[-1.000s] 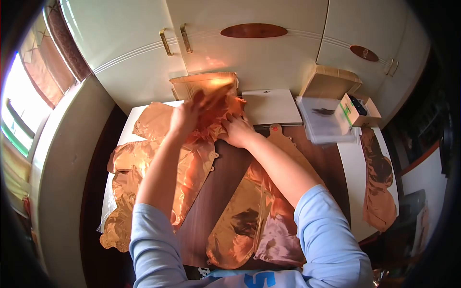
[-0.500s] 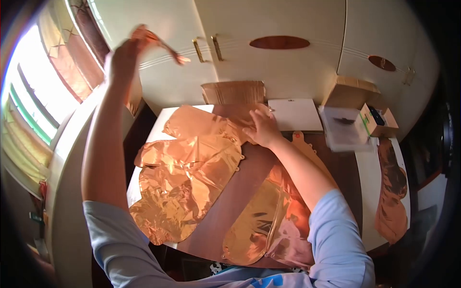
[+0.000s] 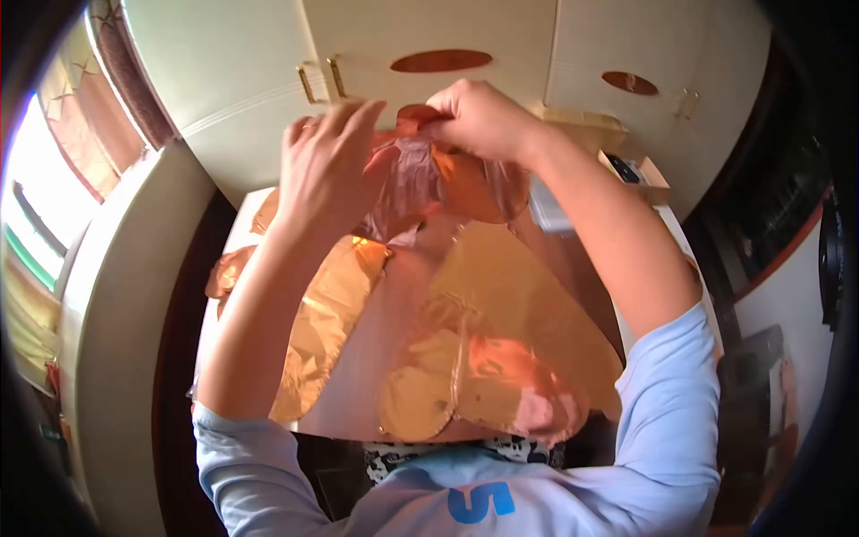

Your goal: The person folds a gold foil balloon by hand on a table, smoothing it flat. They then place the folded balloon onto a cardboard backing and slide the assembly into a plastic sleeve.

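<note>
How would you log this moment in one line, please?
right hand: pinching raised foil | left hand: grip unclear | table: more foil

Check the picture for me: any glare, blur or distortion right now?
All in the head view: window blown out to white; bright glints on the foil, its detail soft in places; lines on the cupboard bow, and the corners go black.

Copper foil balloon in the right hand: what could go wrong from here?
The copper foil balloon may crease or tear where the right hand pinches it. Whether the left hand grips it is unclear, so it could drop if the right hand slips. Its hanging part might also catch or shift the foil balloons lying on the table.
</note>
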A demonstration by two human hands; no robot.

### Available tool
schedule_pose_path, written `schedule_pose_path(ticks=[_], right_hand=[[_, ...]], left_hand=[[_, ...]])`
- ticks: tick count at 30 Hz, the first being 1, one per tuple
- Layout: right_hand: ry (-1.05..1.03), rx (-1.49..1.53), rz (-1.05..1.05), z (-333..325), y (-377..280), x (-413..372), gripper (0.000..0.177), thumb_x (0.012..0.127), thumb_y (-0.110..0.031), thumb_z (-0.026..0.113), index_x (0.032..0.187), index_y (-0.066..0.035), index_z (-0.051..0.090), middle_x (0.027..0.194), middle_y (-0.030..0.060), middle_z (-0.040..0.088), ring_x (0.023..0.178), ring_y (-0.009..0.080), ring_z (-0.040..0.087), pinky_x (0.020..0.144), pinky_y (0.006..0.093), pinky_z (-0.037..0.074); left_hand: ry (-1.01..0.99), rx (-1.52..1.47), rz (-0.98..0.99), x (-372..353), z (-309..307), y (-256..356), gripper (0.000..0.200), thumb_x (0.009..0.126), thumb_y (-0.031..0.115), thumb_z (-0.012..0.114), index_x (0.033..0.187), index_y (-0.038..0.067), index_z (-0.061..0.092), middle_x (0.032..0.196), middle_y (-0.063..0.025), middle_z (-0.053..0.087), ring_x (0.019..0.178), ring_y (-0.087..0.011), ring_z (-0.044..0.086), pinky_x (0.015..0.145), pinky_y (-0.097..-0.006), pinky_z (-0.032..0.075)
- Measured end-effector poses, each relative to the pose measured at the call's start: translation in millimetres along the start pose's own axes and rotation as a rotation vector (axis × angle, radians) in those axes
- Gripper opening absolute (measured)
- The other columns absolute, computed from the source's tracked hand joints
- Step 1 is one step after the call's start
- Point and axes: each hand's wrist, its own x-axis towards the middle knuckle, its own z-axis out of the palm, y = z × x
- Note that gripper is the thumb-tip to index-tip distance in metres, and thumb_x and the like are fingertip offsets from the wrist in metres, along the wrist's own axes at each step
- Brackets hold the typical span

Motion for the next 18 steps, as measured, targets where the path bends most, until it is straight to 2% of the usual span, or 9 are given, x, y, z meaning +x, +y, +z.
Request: schedule_pose_path(ticks=[3, 5, 7, 9, 13, 14, 15, 16, 18], right_hand=[[-0.002, -0.287, 0.003, -31, 33, -1, 0.023, 0.087, -0.014, 0.07, 0.097, 0.006, 0.071, 0.076, 0.0044, 0.068, 0.07, 0.0097, 0.057, 0.067, 0.0311, 0.048], [0.044, -0.32, 0.075, -53, 37, -8, 0.025, 0.086, -0.016, 0.071, 0.095, 0.007, 0.07, 0.076, 0.005, 0.068, 0.07, 0.0094, 0.057, 0.065, 0.0305, 0.048], [0.128, -0.429, 0.057, -74, 47, -6, 0.024, 0.082, -0.013, 0.069, 0.1, 0.003, 0.068, 0.076, 0.0119, 0.067, 0.067, 0.0176, 0.06, 0.062, 0.0344, 0.048], [0.266, -0.508, -0.089, -94, 35, -11, 0.032, 0.074, -0.01, 0.067, 0.104, 0.001, 0.063, 0.078, 0.0238, 0.066, 0.068, 0.0302, 0.066, 0.059, 0.0416, 0.05], [0.337, -0.512, 0.019, -102, -46, -68, 0.02, 0.088, -0.016, 0.063, 0.084, 0.003, 0.069, 0.066, 0.0148, 0.067, 0.058, 0.0183, 0.063, 0.055, 0.0349, 0.049], [0.336, -0.633, -0.13, -98, -59, -91, 0.019, 0.088, -0.016, 0.065, 0.087, 0.003, 0.068, 0.075, 0.0233, 0.065, 0.061, 0.027, 0.063, 0.059, 0.0378, 0.048], [0.232, -0.742, -0.08, -93, -66, -111, 0.013, 0.087, -0.012, 0.068, 0.094, -0.001, 0.071, 0.071, 0.0072, 0.065, 0.062, 0.0141, 0.057, 0.061, 0.031, 0.046], [0.342, -0.691, -0.344, -75, -56, -137, 0.011, 0.086, -0.012, 0.067, 0.086, -0.002, 0.063, 0.064, 0.0125, 0.059, 0.06, 0.0301, 0.06, 0.06, 0.0404, 0.046], [0.306, -0.879, -0.59, -52, -41, -184, 0.008, 0.076, -0.008, 0.067, 0.083, -0.008, 0.063, 0.071, 0.006, 0.06, 0.064, 0.0275, 0.055, 0.062, 0.0365, 0.044]], left_hand=[[0.118, -0.068, 0.132, -59, -28, 43, 0.028, 0.072, 0.01, 0.074, 0.099, 0.005, 0.068, 0.102, -0.0057, 0.067, 0.09, -0.0277, 0.064, 0.084, -0.041, 0.047], [-0.041, -0.484, 0.329, -116, -22, 74, 0.032, 0.075, 0.013, 0.076, 0.105, 0.006, 0.069, 0.11, -0.0076, 0.067, 0.101, -0.0264, 0.063, 0.086, -0.038, 0.046], [-0.574, -0.629, 0.288, -146, -14, 103, 0.038, 0.075, 0.017, 0.077, 0.111, 0.005, 0.067, 0.121, -0.0112, 0.064, 0.109, -0.03, 0.062, 0.092, -0.042, 0.047], [-0.621, -0.645, 0.198, -183, 20, 118, 0.047, 0.078, 0.022, 0.076, 0.12, 0.004, 0.063, 0.131, -0.0146, 0.059, 0.121, -0.032, 0.056, 0.101, -0.0448, 0.043], [-0.786, -0.599, 0.054, -206, 52, 128, 0.07, 0.082, 0.036, 0.074, 0.14, 0.003, 0.051, 0.149, -0.0196, 0.043, 0.143, -0.035, 0.035, 0.118, -0.0489, 0.028], [-0.825, -0.588, 0.017, -213, 59, 131, 0.079, 0.084, 0.047, 0.07, 0.145, 0.003, 0.045, 0.153, -0.0196, 0.038, 0.147, -0.0348, 0.028, 0.12, -0.0488, 0.022], [-0.816, -0.58, 0.018, -216, 59, 133, 0.08, 0.085, 0.049, 0.069, 0.145, 0.003, 0.045, 0.153, -0.0195, 0.038, 0.147, -0.035, 0.028, 0.12, -0.0488, 0.022], [-0.805, -0.569, 0.017, -219, 59, 135, 0.081, 0.085, 0.051, 0.068, 0.145, 0.002, 0.044, 0.153, -0.0195, 0.038, 0.146, -0.0352, 0.029, 0.12, -0.0489, 0.022], [-0.788, -0.563, 0.01, -222, 59, 137, 0.082, 0.086, 0.054, 0.066, 0.145, 0.001, 0.044, 0.153, -0.0201, 0.038, 0.146, -0.0357, 0.03, 0.12, -0.049, 0.022]])
